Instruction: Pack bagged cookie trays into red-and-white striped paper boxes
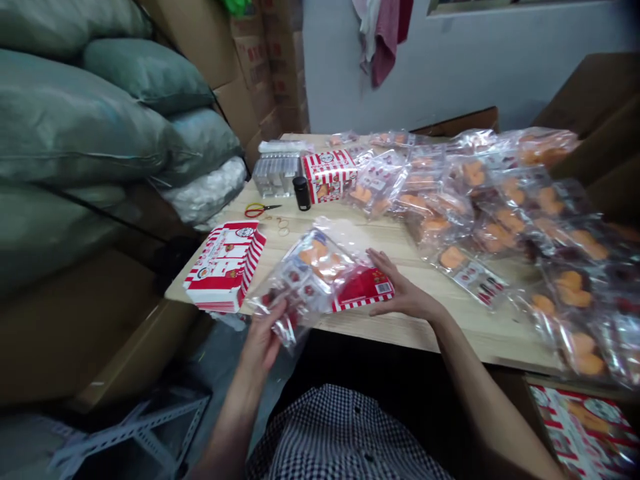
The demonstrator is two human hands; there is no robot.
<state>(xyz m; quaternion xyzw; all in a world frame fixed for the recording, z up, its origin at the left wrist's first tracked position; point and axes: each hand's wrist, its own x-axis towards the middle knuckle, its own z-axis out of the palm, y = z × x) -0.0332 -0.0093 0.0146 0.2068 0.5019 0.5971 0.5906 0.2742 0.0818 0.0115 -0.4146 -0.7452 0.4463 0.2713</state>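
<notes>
My left hand grips the lower end of a clear plastic bag holding orange pieces and a printed card, and lifts it over the light wooden table. My right hand lies open, with spread fingers next to a red-and-white printed packet at the bag's end. The bag partly hides that packet. A flattened red-and-white striped box lies to the left of the bag. Several similar filled bags are heaped across the right and far parts of the table.
Red-handled scissors, rubber bands, a black canister, a clear plastic container and a striped box stand beyond my hands. Large green sacks and stacked cardboard cartons rise at the left and back.
</notes>
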